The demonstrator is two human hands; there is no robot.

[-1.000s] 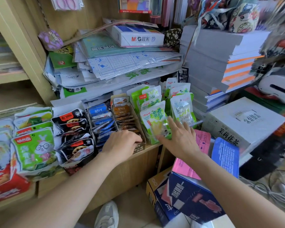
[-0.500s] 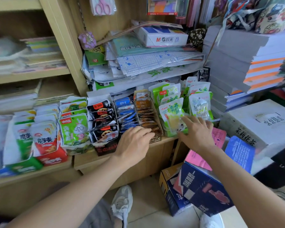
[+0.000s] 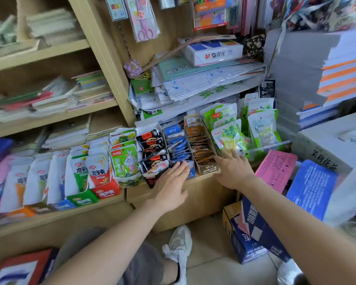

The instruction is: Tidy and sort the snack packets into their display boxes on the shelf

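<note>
Now that your left hand (image 3: pixel 173 182) has uncurled flat onto the blue packets (image 3: pixel 178 145) | right hand (image 3: pixel 232 169) stays spread, empty, green packets (image 3: pixel 228 136) just ahead of it | likely straightening, no pick.

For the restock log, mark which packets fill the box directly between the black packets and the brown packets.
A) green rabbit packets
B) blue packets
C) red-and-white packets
B: the blue packets stand in the narrow box flanked by the black packets on one side and the brown packets on the other.
</note>
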